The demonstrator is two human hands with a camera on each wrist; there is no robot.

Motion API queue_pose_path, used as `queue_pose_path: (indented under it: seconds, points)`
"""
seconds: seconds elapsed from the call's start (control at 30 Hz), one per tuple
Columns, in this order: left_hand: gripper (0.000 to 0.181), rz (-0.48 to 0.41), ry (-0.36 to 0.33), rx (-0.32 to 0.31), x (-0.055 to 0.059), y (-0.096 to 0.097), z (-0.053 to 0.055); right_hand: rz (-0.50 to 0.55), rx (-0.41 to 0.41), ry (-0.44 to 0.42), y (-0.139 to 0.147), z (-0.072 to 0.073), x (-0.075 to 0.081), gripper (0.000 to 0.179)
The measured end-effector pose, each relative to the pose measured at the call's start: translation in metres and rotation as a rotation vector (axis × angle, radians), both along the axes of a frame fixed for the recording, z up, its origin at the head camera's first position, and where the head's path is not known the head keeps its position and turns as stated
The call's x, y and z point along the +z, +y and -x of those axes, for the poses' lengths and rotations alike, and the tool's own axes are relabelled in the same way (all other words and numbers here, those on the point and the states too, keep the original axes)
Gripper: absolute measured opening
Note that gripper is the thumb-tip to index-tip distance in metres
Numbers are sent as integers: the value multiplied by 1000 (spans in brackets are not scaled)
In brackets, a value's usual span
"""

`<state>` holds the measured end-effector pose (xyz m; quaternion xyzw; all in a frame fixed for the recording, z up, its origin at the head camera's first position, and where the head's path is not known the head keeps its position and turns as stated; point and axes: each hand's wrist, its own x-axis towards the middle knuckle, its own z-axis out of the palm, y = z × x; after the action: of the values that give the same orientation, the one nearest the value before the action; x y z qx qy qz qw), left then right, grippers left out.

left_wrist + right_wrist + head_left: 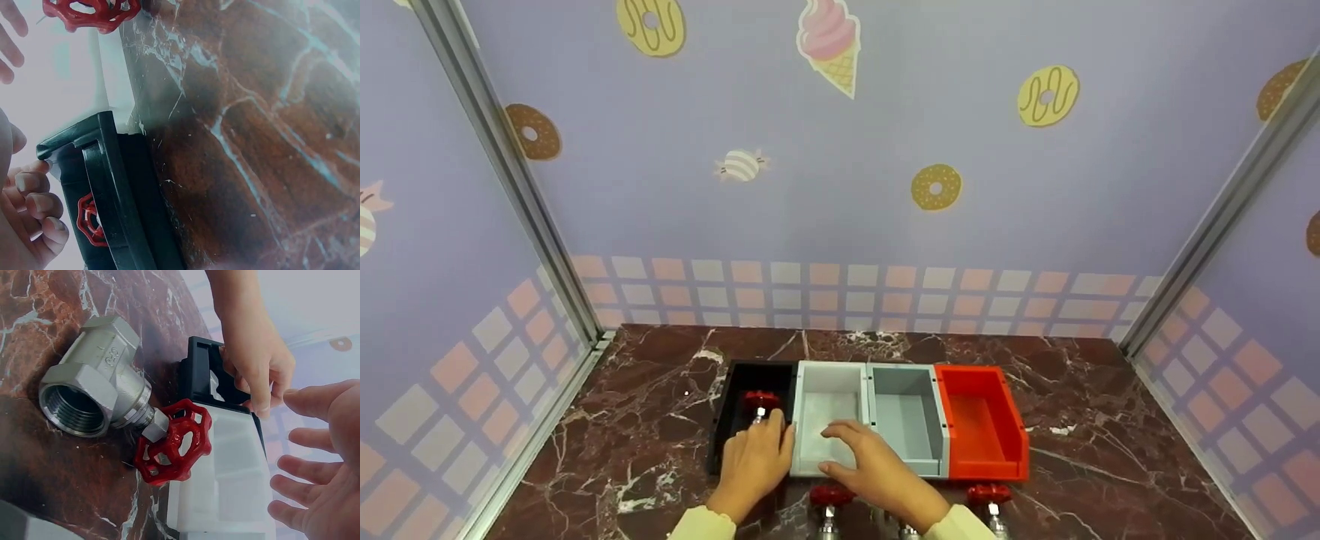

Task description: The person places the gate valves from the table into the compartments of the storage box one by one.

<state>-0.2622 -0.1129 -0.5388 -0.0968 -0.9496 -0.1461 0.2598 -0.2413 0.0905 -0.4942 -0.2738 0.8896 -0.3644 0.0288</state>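
My left hand (754,457) is over the black bin (727,427), at its side next to the white bin (831,450). Its fingers (48,205) are loosely bent by the bin's wall, with nothing seen between them. Inside the black bin lies a gate valve with a red handwheel (760,400); the left hand hides part of its metal body. My right hand (877,469) hovers above the white and grey bins, fingers spread and holding nothing. Below it, in front of the white bin, rests another gate valve (98,382) with a red handwheel (174,444).
A grey bin (904,420) and a red bin (979,427) continue the row to the right. Another red-wheeled valve (990,495) stands before the red bin, and a metal valve part (909,531) shows below the right hand. Patterned walls enclose the marble-look tabletop (645,420).
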Motion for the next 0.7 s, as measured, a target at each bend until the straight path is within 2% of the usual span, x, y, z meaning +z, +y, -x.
queue_pose_path:
  seconds: [0.3,0.7]
  points:
    - [25,11,-66,27,-1,0,0,-4,-4,23,4,-5,-10,38]
    - [25,17,-71,37,-3,2,-2,8,30,-19,10,-15,-21,36]
